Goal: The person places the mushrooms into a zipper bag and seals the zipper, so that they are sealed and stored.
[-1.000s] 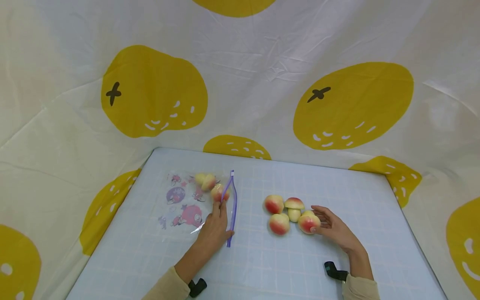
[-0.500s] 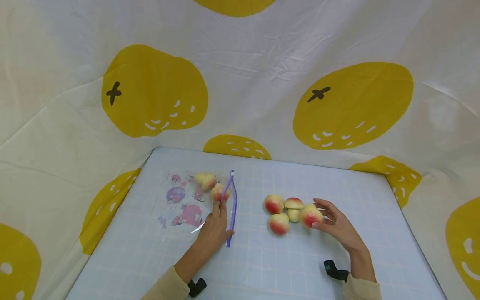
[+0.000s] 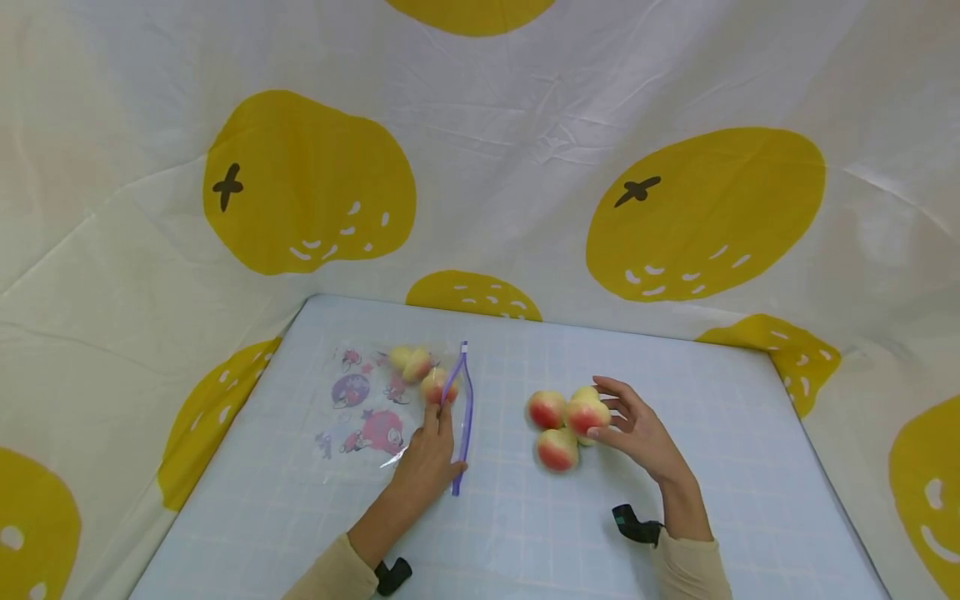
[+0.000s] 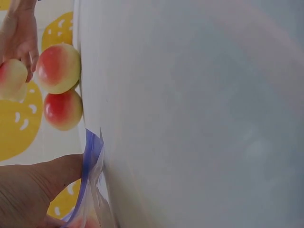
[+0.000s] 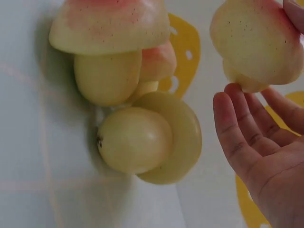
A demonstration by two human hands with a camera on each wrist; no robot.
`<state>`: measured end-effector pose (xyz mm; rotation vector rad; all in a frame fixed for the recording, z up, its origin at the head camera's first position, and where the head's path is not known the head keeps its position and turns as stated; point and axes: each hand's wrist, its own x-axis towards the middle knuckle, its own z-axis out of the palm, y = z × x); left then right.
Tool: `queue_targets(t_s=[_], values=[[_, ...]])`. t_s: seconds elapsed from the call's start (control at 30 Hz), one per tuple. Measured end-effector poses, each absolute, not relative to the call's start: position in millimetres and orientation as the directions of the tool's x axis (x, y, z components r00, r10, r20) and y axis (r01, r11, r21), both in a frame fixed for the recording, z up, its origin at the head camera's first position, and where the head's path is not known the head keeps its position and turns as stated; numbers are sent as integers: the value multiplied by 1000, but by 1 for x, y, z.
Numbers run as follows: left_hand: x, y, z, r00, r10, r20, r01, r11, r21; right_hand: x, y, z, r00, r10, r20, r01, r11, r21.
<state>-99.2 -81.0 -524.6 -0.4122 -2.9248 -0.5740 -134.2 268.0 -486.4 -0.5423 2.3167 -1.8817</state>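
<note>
- The held mushroom [image 3: 588,417] is above the surface [image 3: 738,417], in from its right edge; stem toward the far edge, long axis far-to-near.
- Right hand [image 3: 637,433]: thumb and fingertips partly spread, pinching it.
- Left hand [image 3: 426,462]: fingers straight on the bag [image 3: 384,432], thumb touching its purple strip [image 3: 469,417].

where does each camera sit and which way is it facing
Head: worn on the head, facing forward and down at table and bag; sleeves, left hand and right hand show.
Left wrist: worn there, facing the purple zip edge and mushrooms beyond; both hands show partly.
Right wrist: worn there, facing mushrooms; the right hand's fingers show.
Head and right wrist share the held mushroom.
</note>
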Motion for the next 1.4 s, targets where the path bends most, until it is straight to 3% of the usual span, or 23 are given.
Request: queue_targets(t_s=[0.2, 0.77, 1.17, 1.4], values=[[-98, -81, -524, -954, 240, 179, 290, 888, 356, -143, 243, -481, -920, -367, 134, -202, 151, -968], [-100, -81, -524, -967, 215, 140, 253, 888, 384, -175, 170, -473, -918, -396, 29, -145, 268, -953], [-101, -82, -525, -955, 237, 177, 286, 891, 352, -184, 125, -488, -915, -398, 65, -219, 356, -909], [-100, -81, -523, -964, 229, 137, 263, 904, 337, -186, 103, -499, -909, -407, 89, -278, 433, -858]])
